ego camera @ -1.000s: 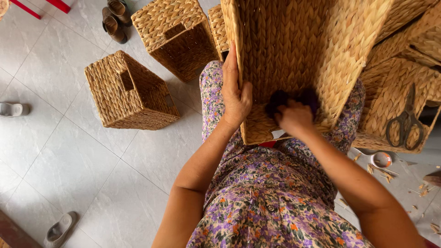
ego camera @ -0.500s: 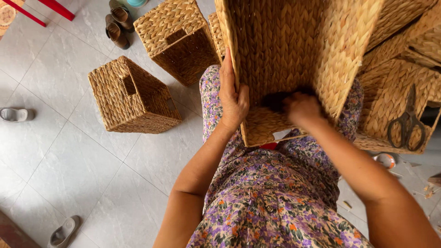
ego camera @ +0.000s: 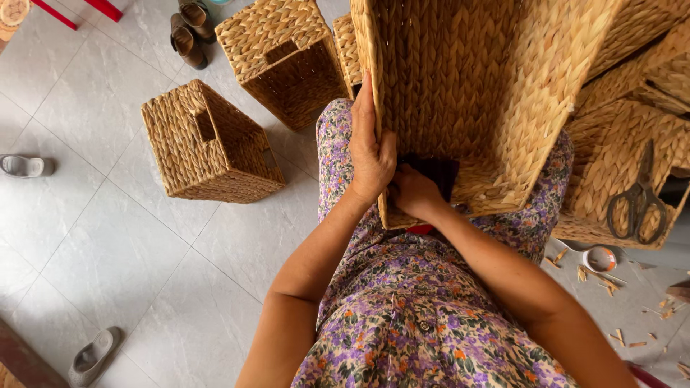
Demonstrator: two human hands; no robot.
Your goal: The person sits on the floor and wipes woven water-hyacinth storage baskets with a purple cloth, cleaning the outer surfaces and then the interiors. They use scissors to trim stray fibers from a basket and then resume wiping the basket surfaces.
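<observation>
I count two hands of mine, my left hand and my right hand, both on one big woven basket in my lap. Two more baskets sit on the floor: one on its side, one behind it. To my right lies a stack of baskets; I cannot tell how many. One pair of scissors. One brush. One pair of brown sandals. Two grey slippers, one and another.
</observation>
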